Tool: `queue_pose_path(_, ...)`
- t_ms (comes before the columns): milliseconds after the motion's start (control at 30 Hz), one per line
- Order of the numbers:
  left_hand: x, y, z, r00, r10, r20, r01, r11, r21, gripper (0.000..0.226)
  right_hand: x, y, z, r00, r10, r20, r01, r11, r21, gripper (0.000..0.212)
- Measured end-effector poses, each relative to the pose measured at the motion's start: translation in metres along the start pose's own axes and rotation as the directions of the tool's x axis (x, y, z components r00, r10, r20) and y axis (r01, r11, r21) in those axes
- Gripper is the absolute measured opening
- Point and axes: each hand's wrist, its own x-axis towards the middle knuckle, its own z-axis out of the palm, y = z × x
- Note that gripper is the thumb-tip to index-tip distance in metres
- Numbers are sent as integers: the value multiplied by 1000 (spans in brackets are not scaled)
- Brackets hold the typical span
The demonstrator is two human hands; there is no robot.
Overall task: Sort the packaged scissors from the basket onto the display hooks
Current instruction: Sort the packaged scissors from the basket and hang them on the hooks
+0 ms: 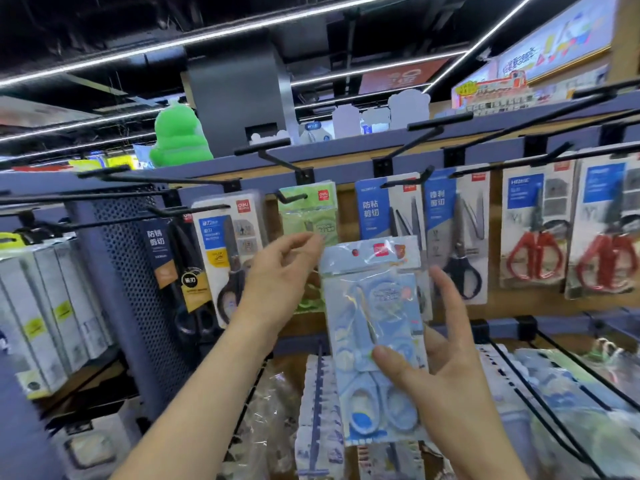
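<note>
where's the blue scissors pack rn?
Head view, centre: the blue scissors pack is held up by the right hand, just below and right of the green pack hanging on a hook.

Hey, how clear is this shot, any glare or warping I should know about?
Head view: glare streaks the blue scissors pack held by the right hand; wide-angle distortion bows the shelf rail; the boxes at the left edge are smeared.
</note>
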Motion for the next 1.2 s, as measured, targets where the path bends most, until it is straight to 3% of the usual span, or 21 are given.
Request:
queue_pose_path(33, -6, 6, 1, 997, -58, 59, 65, 991, -114, 24, 0, 1, 2, 1000, -6, 30, 5, 1000, 9, 90)
queue_pose_path(100, -11, 15, 0, 998, -56, 40, 62, 987, -150, 19, -1, 2, 8, 997, -24, 69, 22, 999, 28, 88)
queue_pose_path(167, -16, 18, -5, 998, 31, -63, -32, 999, -23, 15, -1, 3, 12, 994, -57, 89, 58, 998, -3, 83)
queue_pose_path(233, -22, 17, -11, 968, 219, -120, -200, 968, 151, 17, -1, 4, 15, 992, -91, 92, 94, 995, -30, 76)
queue_pose_path(300, -29, 16, -17, 860, 499, -108, -444, 835, 325, 9, -1, 5, 17, 989, -111, 102, 116, 993, -36, 70)
queue_pose_path(367, -33, 19, -23, 715, 696, -74, -596, 661, 456, 12, 0, 3, 21, 985, -117, 128, 115, 993, 19, 67)
queue_pose_path(433, -32, 25, -29, 620, 782, -56, -651, 554, 519, 14, 0, -2, 25, 978, -132, 162, 118, 988, 96, 64)
queue_pose_path(500, -32, 36, -34, 588, 804, -89, -677, 549, 491, 13, 2, -11, 29, 970, -146, 195, 116, 981, 156, 58)
queue_pose_path(567, -30, 49, -37, 628, 757, -179, -662, 641, 388, 12, 3, -17, 32, 964, -161, 214, 122, 975, 185, 53)
queue_pose_path(667, -20, 61, -39, 749, 583, -315, -549, 812, 198, 15, 4, -21, 36, 964, -188, 187, 165, 977, 132, 45)
queue_pose_path(767, -9, 64, -43, 857, 439, -271, -430, 898, 94, 19, 4, -20, 38, 967, -189, 170, 182, 982, 59, 25)
queue_pose_path(967, -5, 70, -46, 966, 216, -145, -236, 962, -140, 4, 4, -15, 38, 978, -144, 151, 144, 989, 11, 13)
queue_pose_path(1200, 9, 77, -48, 997, 60, -41, -69, 959, -276, 20, 5, -12, 41, 982, -137, 127, 131, 990, 52, 19)
